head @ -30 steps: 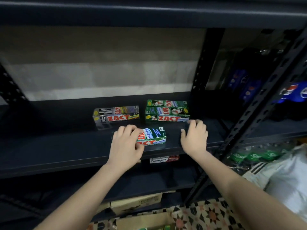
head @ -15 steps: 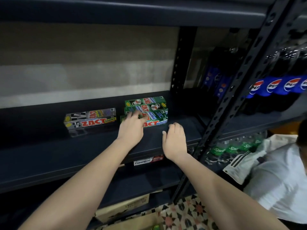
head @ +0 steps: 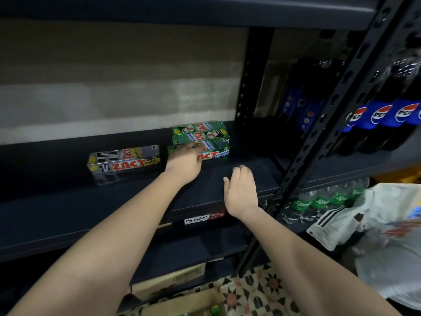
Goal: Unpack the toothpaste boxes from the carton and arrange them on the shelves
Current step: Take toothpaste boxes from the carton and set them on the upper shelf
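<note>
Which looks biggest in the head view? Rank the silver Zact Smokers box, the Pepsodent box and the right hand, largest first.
1. Silver Zact Smokers box, the widest span.
2. Right hand; it is nearer the camera, so this rank is unsure.
3. Pepsodent box, only partly visible under the shelf edge.

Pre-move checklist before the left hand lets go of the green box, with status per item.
1. Left hand on front green Zact box: ok.
2. Front box flush against the two green boxes behind: ok.
3. Front box flat on shelf: cannot tell, hand covers its left end.
4. Clear of silver Zact Smokers box: ok.
5. Right hand empty, resting on shelf: ok.
</note>
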